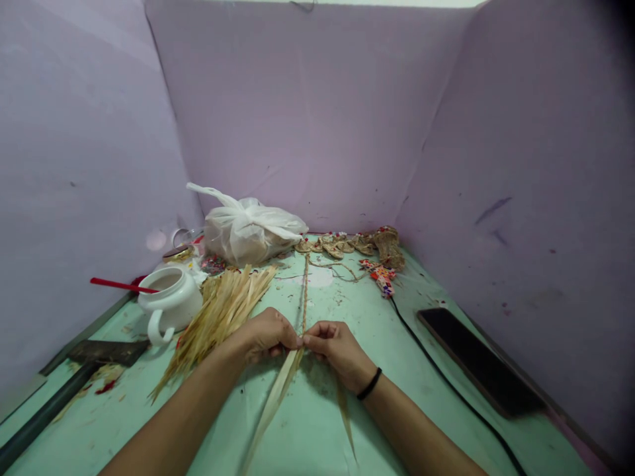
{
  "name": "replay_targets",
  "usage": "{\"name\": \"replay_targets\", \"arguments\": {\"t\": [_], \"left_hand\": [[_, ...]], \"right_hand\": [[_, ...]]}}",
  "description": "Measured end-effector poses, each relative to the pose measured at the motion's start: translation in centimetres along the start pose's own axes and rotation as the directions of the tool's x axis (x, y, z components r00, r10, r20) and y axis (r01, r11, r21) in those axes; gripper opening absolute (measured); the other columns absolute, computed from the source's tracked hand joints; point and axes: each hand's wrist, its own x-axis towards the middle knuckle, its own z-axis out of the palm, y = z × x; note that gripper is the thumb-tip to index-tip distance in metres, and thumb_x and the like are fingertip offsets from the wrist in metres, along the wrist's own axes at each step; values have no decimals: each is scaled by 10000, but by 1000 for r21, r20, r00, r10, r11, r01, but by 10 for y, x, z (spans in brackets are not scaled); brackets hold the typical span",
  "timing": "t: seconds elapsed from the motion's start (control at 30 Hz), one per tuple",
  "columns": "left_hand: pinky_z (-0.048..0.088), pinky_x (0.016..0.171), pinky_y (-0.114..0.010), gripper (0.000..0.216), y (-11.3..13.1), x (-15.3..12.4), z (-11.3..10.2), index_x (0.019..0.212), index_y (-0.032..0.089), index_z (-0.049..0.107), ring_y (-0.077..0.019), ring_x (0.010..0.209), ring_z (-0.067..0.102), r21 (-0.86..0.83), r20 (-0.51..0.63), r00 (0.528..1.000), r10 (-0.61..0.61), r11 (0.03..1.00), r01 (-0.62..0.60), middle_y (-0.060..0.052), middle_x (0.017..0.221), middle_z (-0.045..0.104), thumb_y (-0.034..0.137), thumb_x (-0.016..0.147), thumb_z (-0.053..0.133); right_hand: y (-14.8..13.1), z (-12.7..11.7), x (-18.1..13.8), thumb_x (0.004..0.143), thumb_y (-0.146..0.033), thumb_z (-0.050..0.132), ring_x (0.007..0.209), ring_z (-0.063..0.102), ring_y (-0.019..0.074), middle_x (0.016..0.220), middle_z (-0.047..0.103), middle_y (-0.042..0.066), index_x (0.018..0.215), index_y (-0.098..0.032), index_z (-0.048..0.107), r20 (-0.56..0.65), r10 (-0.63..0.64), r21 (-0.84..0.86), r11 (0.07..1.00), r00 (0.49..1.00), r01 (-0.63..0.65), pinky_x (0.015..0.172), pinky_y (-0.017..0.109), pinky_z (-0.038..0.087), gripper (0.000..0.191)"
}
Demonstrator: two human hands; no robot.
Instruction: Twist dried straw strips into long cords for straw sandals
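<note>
In the middle of the green table, a thin braided straw cord (305, 291) runs away from me toward the back. My left hand (272, 336) is closed, pinching the near end of the cord between thumb and finger. Right beside it, my right hand (332, 347), with a black band at the wrist, pinches the same spot, and the fingertips almost touch. Loose pale straw strips (274, 403) trail from the pinch toward me, and another strip (344, 413) hangs below my right hand. A bundle of dried straw strips (223, 311) lies left of my left hand.
At left stand a white pot (186, 307) with a red stick (119, 285) and a dark-handled tool (109, 352). A tied plastic bag (253, 231), woven discs (332, 247) and a twine bundle (389, 248) line the back. A phone (476, 357) and black cable (441, 373) lie right.
</note>
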Motion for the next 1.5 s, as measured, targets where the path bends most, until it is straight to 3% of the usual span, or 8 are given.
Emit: {"name": "replay_targets", "arguments": {"t": [0.23,0.43,0.63,0.8,0.87,0.97,1.3,1.5], "left_hand": [[129,312,-199,279,2,-3,6,452,137,497,-43,274,258,-26,29,999,15,1000,-15,44,323,389,377,470,639],[144,340,-197,408,2,-2,9,445,150,429,-34,308,249,27,-29,995,96,995,-95,68,306,330,458,419,695],[239,359,-192,344,1,-2,14,671,156,481,-62,339,346,31,-79,992,101,995,-99,62,429,447,409,509,649],[315,429,-178,299,5,-8,19,740,133,539,-72,480,466,206,-243,925,293,947,-246,-10,662,588,308,522,646],[282,374,-182,321,6,-9,20,781,138,520,-64,392,424,111,-173,962,213,974,-196,-7,617,592,348,562,623],[194,306,-186,340,5,-8,19,652,146,482,-54,294,329,-12,-40,992,118,993,-119,6,474,543,449,572,613],[138,322,-174,417,-4,0,23,492,166,380,-20,305,228,-137,-69,976,207,967,-215,82,329,346,436,473,697],[218,307,-184,200,0,-10,14,607,134,544,-53,294,346,-205,57,981,186,964,-171,40,413,473,316,544,596]], "right_hand": [[-6,1,-5,529,-274,676,383,357,35,466,499,-29,558,-120,559,27,86,-10,996,996,-86,407,207,191,195],[-6,0,-5,504,-273,692,380,387,41,437,511,-26,574,-109,569,57,86,68,994,995,-90,404,196,210,217],[-6,-3,-4,487,-292,719,394,447,58,448,549,-4,597,-113,567,97,137,102,984,986,-147,397,185,231,259],[-6,-4,-5,471,-293,730,412,475,66,459,554,-2,605,-111,573,98,123,134,982,988,-135,395,180,228,275],[-7,-3,-6,484,-306,721,410,468,64,464,561,2,605,-113,566,109,119,132,982,987,-133,389,178,217,276],[-8,-3,-6,517,-323,694,374,417,50,438,557,2,593,-121,540,138,118,133,982,983,-136,371,180,177,265],[-11,-14,-4,498,-270,689,345,380,34,420,543,-7,557,-115,531,204,129,83,985,970,-148,373,183,151,229],[-14,-12,-6,506,-328,705,430,469,59,529,586,14,620,-119,535,162,67,85,993,984,-81,395,172,217,292]]}}
